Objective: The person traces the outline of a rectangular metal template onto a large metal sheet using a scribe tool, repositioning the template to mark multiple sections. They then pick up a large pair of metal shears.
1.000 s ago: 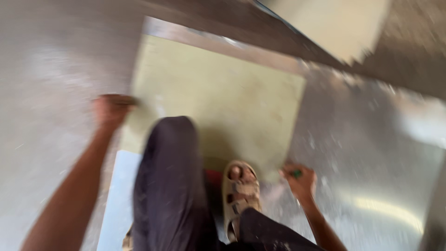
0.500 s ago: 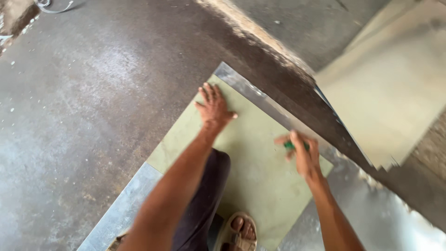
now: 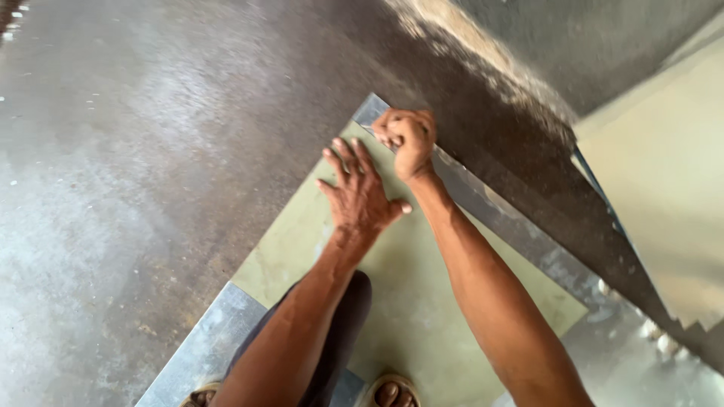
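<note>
Lying flat on a grey metal sheet [image 3: 197, 348], one pale green sheet [image 3: 422, 301] covers most of it, on the concrete floor [image 3: 136, 151]. Left hand [image 3: 358, 192] presses it, palm down, fingers spread. Right hand [image 3: 407, 136] is fisted at the green sheet's far corner; cannot tell what it grips. Two sandalled feet [image 3: 388, 392] at bottom edge. More pale sheets [image 3: 664, 196] lie well apart, right.
</note>
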